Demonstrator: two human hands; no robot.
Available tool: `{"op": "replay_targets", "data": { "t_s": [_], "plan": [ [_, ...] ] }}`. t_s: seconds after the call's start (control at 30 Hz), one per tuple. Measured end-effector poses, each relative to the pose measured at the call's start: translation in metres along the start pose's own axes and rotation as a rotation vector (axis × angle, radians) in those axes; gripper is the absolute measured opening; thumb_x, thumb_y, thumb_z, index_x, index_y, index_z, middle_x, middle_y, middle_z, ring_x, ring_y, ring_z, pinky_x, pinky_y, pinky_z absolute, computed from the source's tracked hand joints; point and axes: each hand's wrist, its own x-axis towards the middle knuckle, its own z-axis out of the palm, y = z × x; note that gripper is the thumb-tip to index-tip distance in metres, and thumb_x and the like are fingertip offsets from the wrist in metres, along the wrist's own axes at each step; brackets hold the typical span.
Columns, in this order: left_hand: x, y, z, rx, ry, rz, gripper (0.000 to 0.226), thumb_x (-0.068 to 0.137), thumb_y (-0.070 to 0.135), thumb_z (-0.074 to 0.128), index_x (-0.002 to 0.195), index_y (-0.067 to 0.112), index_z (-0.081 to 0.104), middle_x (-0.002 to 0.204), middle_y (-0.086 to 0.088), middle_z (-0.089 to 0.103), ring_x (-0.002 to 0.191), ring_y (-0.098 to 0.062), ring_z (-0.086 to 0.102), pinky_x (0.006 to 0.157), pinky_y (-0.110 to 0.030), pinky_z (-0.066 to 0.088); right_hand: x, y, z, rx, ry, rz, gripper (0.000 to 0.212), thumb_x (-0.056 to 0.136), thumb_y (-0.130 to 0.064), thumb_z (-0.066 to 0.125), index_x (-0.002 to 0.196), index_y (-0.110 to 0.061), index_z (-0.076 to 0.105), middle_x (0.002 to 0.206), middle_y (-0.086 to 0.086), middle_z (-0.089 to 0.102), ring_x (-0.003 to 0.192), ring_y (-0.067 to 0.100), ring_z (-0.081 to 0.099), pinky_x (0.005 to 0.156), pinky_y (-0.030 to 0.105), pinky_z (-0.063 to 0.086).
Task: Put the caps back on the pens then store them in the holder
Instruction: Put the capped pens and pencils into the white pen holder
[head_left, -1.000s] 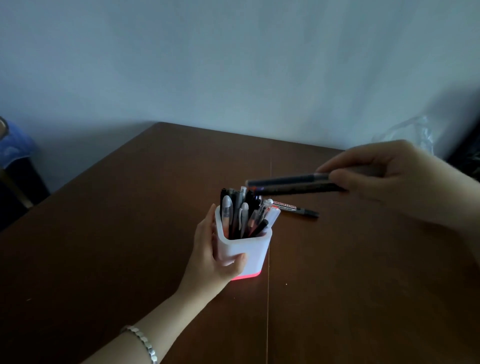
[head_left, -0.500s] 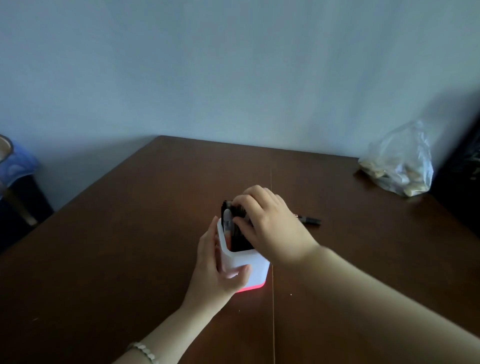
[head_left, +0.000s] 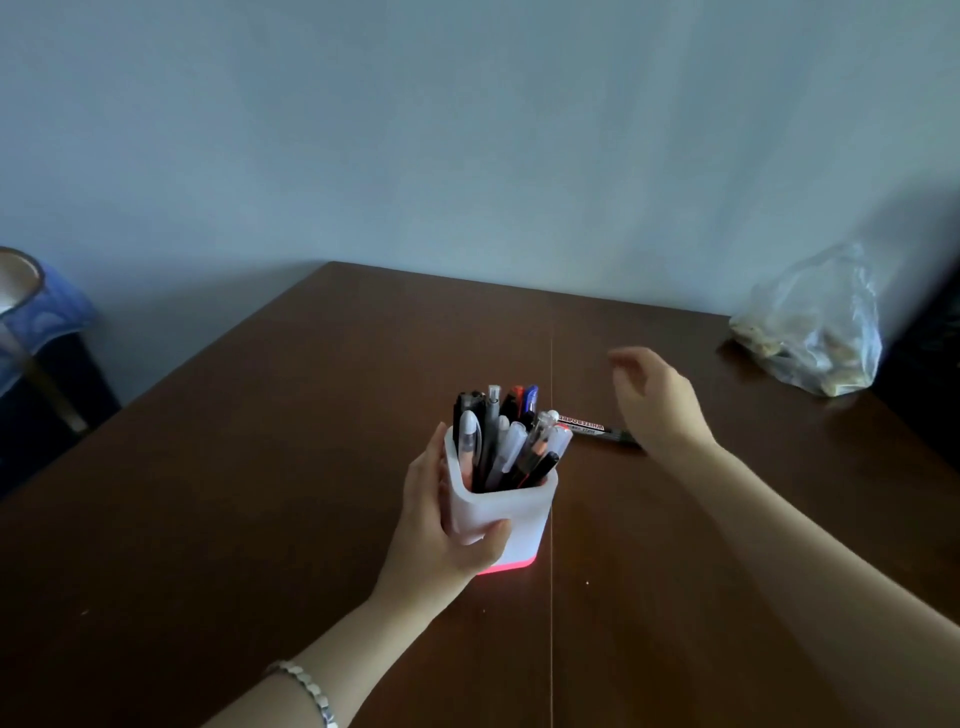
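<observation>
Where table (head_left: 260, 493) meets wall (head_left: 467, 130), a bag (head_left: 810, 332) lies beyond the holder (head_left: 511, 517).

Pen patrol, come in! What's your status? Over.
Left hand grips white square plastic pen holder. Right hand open over black whiteboard marker lying on brown table. Nothing in the way.

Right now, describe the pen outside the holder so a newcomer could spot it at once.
On the brown table stands a white holder with a pink base. Just past its far right corner, by the right hand, lies a marker. It alone lies flat, with a white printed label; the other pens stand in the holder.
</observation>
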Motion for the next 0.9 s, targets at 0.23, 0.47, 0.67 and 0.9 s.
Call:
{"op": "replay_targets", "data": {
  "t_s": [0.23, 0.47, 0.67, 0.9],
  "plan": [
    [0.000, 0.003, -0.001, 0.014, 0.002, 0.001, 0.103, 0.057, 0.070, 0.066, 0.141, 0.028, 0.024, 0.136, 0.003, 0.036, 0.125, 0.007, 0.035, 0.092, -0.004, 0.033, 0.008, 0.073, 0.037, -0.564, -0.473, 0.105, 0.048, 0.096, -0.028, 0.038, 0.142, -0.017, 0.028, 0.152, 0.004, 0.027, 0.141, 0.022, 0.021, 0.111, 0.041, 0.021],
    [-0.001, 0.004, 0.000, 0.025, -0.008, 0.036, 0.101, 0.063, 0.068, 0.063, 0.142, 0.020, 0.022, 0.137, 0.000, 0.034, 0.125, 0.010, 0.032, 0.092, -0.002, 0.030, -0.020, 0.064, 0.025, -0.195, -0.131, 0.019, 0.020, 0.083, -0.022, 0.065, 0.102, -0.015, 0.065, 0.097, -0.001, 0.063, 0.091, 0.016, 0.059, 0.077, 0.019, 0.043],
    [0.000, 0.001, 0.000, -0.001, -0.036, 0.015, 0.096, 0.064, 0.058, 0.069, 0.142, 0.029, 0.022, 0.137, 0.002, 0.036, 0.126, -0.002, 0.039, 0.091, -0.009, 0.039, -0.029, -0.020, -0.055, 0.419, 0.346, -0.113, 0.020, 0.079, -0.022, 0.070, 0.095, -0.027, 0.059, 0.076, -0.008, 0.062, 0.061, 0.000, 0.059, 0.062, 0.014, 0.049],
    [0.001, -0.001, 0.000, -0.030, -0.022, 0.021, 0.097, 0.064, 0.057, 0.071, 0.142, 0.026, 0.023, 0.137, -0.006, 0.037, 0.126, -0.013, 0.043, 0.095, -0.023, 0.043, -0.063, -0.089, -0.037, 0.466, 0.032, -0.466, 0.038, 0.077, -0.039, 0.065, 0.111, -0.039, 0.048, 0.085, -0.006, 0.066, 0.071, 0.007, 0.062, 0.070, 0.022, 0.051]
  ]
}}
